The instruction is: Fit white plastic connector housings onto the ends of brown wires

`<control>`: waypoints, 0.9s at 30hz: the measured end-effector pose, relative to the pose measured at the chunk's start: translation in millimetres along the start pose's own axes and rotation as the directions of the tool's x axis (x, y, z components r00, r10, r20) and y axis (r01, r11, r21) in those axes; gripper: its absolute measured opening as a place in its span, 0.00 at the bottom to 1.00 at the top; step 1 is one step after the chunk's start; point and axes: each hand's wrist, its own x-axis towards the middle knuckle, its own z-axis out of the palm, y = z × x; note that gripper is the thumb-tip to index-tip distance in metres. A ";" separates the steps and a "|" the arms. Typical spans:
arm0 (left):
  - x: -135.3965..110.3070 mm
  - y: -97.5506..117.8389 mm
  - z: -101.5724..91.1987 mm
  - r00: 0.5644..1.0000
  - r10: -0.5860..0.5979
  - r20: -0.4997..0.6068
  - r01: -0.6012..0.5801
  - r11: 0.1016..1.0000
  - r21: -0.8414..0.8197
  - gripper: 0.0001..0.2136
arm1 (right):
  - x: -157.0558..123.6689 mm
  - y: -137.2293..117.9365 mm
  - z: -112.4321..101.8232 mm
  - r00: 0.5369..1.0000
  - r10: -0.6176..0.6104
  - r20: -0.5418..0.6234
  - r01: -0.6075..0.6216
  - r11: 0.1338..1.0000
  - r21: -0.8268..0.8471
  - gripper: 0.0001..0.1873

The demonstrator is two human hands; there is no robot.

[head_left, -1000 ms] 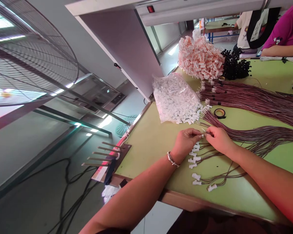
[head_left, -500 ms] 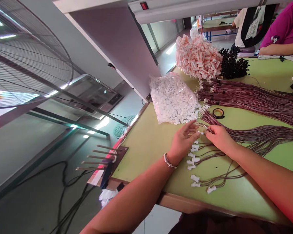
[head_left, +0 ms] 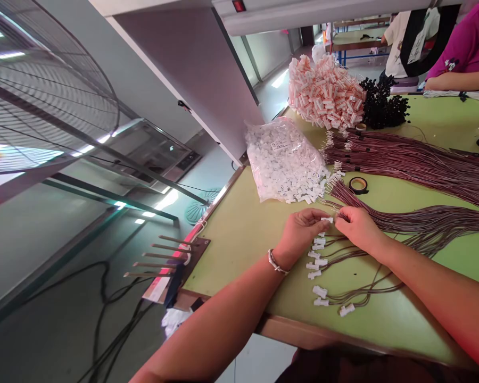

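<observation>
From afar, I pinch a small white plastic connector [head_left: 326, 219] in my left hand [head_left: 299, 232], fanned open moments ago, apparently steadying it above the green-topped desk [head_left: 239, 239] beside thin brownish wires [head_left: 337, 211] gripped in my right hand [head_left: 358, 226]

L. forearm [head_left: 223, 308] is extended across the near edge of the table [head_left: 231, 239]; L. hand [head_left: 301, 234] is held above the surface, w/ thumb & index finger pinched tog. R. forearm [head_left: 431, 279] is slanted inward from the table's R. side; R. hand [head_left: 357, 226] is held opp., fingers curled, thumb set against index. Fingertips of both hands are held close, w/ a narrow gap btw.; both wrists are kept nearly straight.
</observation>
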 end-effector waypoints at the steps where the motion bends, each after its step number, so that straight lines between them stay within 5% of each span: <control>1: -0.1 -2.0 0.1 1.000 0.022 -0.012 -0.021 0.999 0.031 0.08 | 0.2 -0.1 -0.6 1.000 0.014 0.008 -0.014 1.000 0.012 0.08; 6: 0.1 -8.0 1.3 0.982 0.167 -0.084 -0.139 0.953 0.268 0.05 | 1.4 3.4 -1.1 0.999 0.035 0.040 -0.038 0.997 0.072 0.09; 15: 1.8 -4.8 6.2 0.999 -0.019 -0.046 0.016 0.998 -0.053 0.08 | -0.4 5.4 2.3 1.000 -0.023 0.002 0.023 1.000 0.010 0.10; 27: 4.3 -4.3 0.2 1.000 -0.021 -0.010 0.020 0.990 -0.138 0.10 | -1.5 5.9 -1.2 0.999 -0.050 0.017 0.048 0.995 0.083 0.11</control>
